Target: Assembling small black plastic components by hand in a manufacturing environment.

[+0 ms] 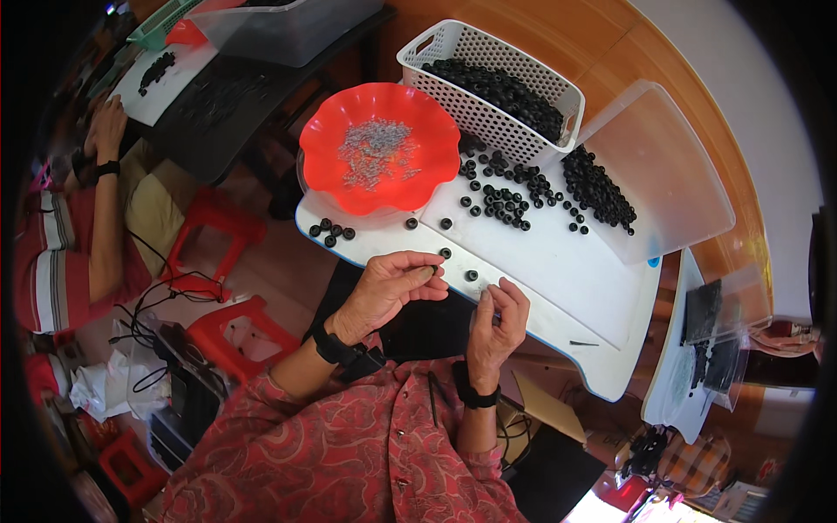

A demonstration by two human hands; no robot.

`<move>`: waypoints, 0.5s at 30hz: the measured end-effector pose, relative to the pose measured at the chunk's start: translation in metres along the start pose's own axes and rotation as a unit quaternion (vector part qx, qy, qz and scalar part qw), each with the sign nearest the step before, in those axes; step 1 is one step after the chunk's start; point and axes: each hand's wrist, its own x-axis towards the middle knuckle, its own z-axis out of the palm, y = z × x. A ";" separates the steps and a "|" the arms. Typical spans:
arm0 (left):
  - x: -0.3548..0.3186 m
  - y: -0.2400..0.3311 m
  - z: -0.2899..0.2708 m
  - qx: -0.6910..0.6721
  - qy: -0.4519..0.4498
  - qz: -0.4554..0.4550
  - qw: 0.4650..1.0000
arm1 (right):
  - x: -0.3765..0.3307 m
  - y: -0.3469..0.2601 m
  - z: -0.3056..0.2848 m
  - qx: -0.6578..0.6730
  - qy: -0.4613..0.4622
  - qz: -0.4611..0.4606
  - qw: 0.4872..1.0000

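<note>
My left hand (pixel 394 292) is closed in a pinch at the table's near edge, with a small black ring-shaped part (pixel 434 270) at its fingertips. To its right, my right hand (pixel 497 327) has its fingers curled in toward the thumb; whatever they hold, if anything, is too small to make out. Just beyond both hands, single black ring-shaped parts (pixel 472 275) lie in a loose row along the white table (pixel 558 301). A red wavy-rimmed bowl (pixel 323 170) stands at the far left of the table, holding many small greyish, shiny pieces (pixel 375 150).
A white perforated basket (pixel 488 122) full of black parts stands at the back. Loose black parts (pixel 597 192) spill beside a clear plastic bin (pixel 671 174). A thin pointed tool (pixel 584 343) lies near the right edge. Another person (pixel 83 235) sits left, beside red stools (pixel 240 336).
</note>
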 end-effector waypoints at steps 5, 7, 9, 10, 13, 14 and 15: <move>-0.002 0.005 -0.001 -0.020 -0.009 -0.021 1.000 | -0.002 -0.007 0.000 0.023 -0.010 0.013 1.000; -0.003 0.006 0.000 -0.033 -0.008 -0.031 0.999 | -0.001 -0.013 -0.001 0.034 -0.016 0.017 0.999; -0.001 0.008 0.005 0.037 0.020 -0.039 0.998 | 0.001 -0.019 0.000 0.043 -0.030 -0.010 0.999; 0.000 0.008 0.008 0.106 0.048 -0.046 0.992 | 0.001 -0.018 0.001 0.042 -0.030 -0.011 0.999; 0.011 0.003 0.022 0.286 0.074 0.017 0.955 | 0.000 -0.012 0.003 0.052 -0.021 -0.007 0.998; 0.018 0.000 0.024 0.285 0.075 0.020 0.955 | -0.001 -0.010 0.003 0.048 -0.020 -0.005 0.999; 0.027 -0.005 0.022 0.409 0.076 0.146 0.898 | -0.001 -0.009 0.004 0.044 -0.021 -0.003 0.999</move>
